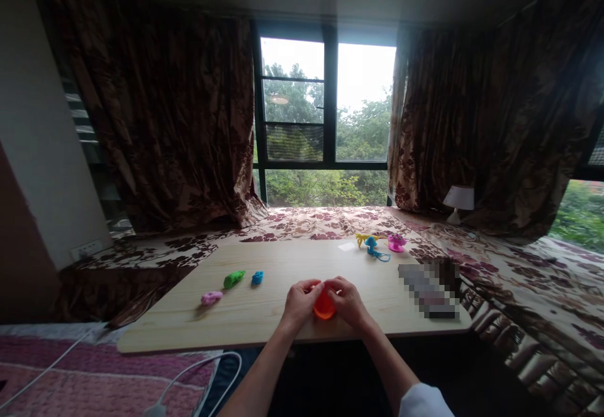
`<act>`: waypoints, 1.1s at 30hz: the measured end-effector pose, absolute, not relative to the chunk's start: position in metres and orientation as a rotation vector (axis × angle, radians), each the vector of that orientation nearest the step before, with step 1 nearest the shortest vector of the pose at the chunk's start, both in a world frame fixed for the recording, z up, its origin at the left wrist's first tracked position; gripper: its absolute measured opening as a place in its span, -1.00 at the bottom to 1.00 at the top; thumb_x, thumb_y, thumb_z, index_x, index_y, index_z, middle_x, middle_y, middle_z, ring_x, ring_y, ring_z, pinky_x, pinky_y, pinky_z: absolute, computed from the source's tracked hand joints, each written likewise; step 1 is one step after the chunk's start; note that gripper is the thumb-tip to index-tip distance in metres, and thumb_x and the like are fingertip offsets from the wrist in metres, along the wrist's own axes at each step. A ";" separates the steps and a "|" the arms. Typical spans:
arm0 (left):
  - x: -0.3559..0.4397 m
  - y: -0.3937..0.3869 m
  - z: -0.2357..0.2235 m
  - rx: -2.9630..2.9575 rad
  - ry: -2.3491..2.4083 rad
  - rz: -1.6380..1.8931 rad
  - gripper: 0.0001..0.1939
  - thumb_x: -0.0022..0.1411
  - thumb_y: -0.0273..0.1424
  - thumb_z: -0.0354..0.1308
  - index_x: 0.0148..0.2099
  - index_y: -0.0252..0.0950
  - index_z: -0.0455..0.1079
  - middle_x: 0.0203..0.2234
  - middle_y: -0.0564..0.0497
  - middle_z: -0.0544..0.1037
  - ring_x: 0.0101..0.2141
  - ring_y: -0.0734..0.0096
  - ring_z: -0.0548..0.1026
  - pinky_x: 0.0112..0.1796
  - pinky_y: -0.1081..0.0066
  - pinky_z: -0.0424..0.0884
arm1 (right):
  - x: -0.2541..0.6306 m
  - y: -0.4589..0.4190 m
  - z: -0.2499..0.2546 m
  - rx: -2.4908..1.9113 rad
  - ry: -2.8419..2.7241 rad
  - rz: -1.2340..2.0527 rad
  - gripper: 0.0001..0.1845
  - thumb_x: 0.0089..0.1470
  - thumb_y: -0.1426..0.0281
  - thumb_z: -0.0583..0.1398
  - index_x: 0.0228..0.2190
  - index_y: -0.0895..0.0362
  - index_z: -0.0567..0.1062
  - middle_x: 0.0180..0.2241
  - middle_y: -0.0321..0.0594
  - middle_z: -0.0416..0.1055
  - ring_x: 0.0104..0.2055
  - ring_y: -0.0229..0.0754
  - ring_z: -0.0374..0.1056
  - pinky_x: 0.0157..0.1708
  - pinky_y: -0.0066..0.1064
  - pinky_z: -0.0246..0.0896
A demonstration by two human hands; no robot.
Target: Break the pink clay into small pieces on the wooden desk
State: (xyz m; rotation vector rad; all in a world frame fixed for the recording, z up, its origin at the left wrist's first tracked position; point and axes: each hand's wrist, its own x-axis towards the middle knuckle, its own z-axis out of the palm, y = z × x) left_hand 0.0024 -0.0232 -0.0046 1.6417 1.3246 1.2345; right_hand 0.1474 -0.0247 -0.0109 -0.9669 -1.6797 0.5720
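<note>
My left hand (300,302) and my right hand (346,299) are both closed around a small red-orange object (324,306), holding it between them just above the near edge of a light wooden tabletop (264,316). The object's shape is mostly hidden by my fingers. To the left on the board lie a pink piece (211,297), a green piece (233,278) and a blue piece (257,277).
At the board's far right sit a yellow toy (363,238), a blue toy with a cord (375,249) and a pink toy (397,241). A blurred dark item (429,289) lies at the right edge. A white lamp (458,202) stands beyond; white cables (198,370) trail below left.
</note>
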 end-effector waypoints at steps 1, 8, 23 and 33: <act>0.003 -0.024 -0.002 1.633 1.326 1.230 -0.70 0.18 -0.28 0.03 -0.09 -0.34 0.29 -0.19 -0.04 0.41 -0.25 0.37 0.42 -0.25 0.26 0.40 | 0.147 -0.025 -0.011 -0.966 -1.675 0.574 -0.77 -0.01 0.45 0.10 -0.33 0.09 0.53 -0.40 -0.27 0.40 -0.39 -0.27 0.33 -0.45 -0.51 0.21; 0.005 -0.028 0.004 1.568 1.408 1.267 -0.70 0.18 -0.28 0.02 -0.09 -0.33 0.29 -0.18 -0.04 0.41 -0.24 0.37 0.41 -0.25 0.26 0.40 | 0.151 -0.024 -0.009 -0.978 -1.622 0.588 -0.77 0.01 0.37 0.10 -0.31 0.14 0.51 -0.35 -0.19 0.46 -0.33 -0.21 0.36 -0.38 -0.45 0.26; 0.007 -0.041 0.017 1.600 1.499 1.231 -0.74 0.17 -0.27 0.03 -0.17 -0.35 0.34 -0.26 -0.02 0.45 -0.29 0.42 0.43 -0.27 0.29 0.40 | 0.149 -0.024 -0.013 -0.957 -1.620 0.613 -0.80 0.00 0.36 0.12 -0.38 0.11 0.55 -0.40 -0.23 0.43 -0.39 -0.24 0.36 -0.43 -0.48 0.25; 0.006 -0.039 0.011 1.647 1.500 1.273 -0.73 0.17 -0.26 0.03 -0.20 -0.36 0.35 -0.31 0.00 0.46 -0.33 0.44 0.44 -0.31 0.32 0.40 | 0.150 -0.026 -0.008 -0.971 -1.607 0.570 -0.78 0.00 0.34 0.12 -0.33 0.14 0.51 -0.37 -0.21 0.44 -0.39 -0.23 0.35 -0.40 -0.45 0.26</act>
